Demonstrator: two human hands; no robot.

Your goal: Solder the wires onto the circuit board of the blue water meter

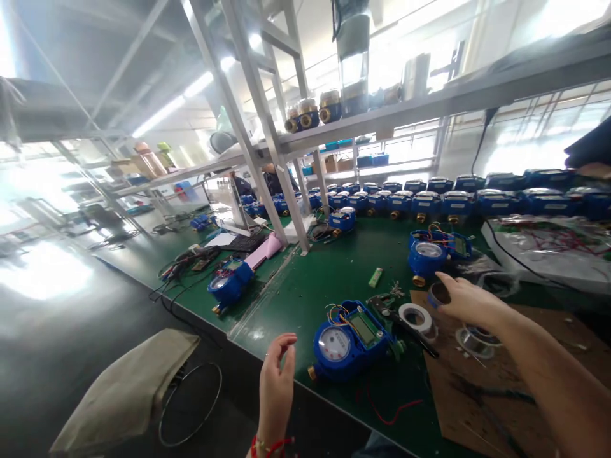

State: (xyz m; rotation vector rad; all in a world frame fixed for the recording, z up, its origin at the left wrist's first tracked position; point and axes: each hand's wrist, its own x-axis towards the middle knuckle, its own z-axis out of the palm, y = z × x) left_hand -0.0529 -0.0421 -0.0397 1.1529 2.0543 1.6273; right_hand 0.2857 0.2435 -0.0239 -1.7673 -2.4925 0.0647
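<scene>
Workbench [293, 296] in green, with wired blue meter [352, 351] between left hand [277, 378] and right hand [470, 302]

Seen from a head-worn camera, the blue meter rests on the near edge of the bench, its round white dial and grey display facing up. Thin coloured wires [340, 314] loop out of its top, and a brass fitting [312, 372] points toward the left hand.

The left hand, a red bracelet [273, 448] at its wrist, is raised just beside the meter. It holds nothing; its fingers are bent and close together, with the thumb apart from them.

The right hand reaches over a brown board [451, 407], thumb and fingers at a dark ring-shaped roll [436, 295]. Whether they are clamped on it, I cannot tell.

Between the right hand and the meter lie a white tape roll [415, 316] and a dark-handled tool [416, 337]. A clear spool [472, 344] sits on the board below the right hand, and a red wire [394, 420] curls in front of the meter. Just beyond the right hand stands a second opened meter [427, 259]; a third meter [231, 284] lies well to the left.

Farther back are long rows of blue meters [499, 205], below a metal shelf [382, 113] carrying brass-ended meters [308, 117]. At the far right edge, another person's dark sleeve [590, 149] shows.
</scene>
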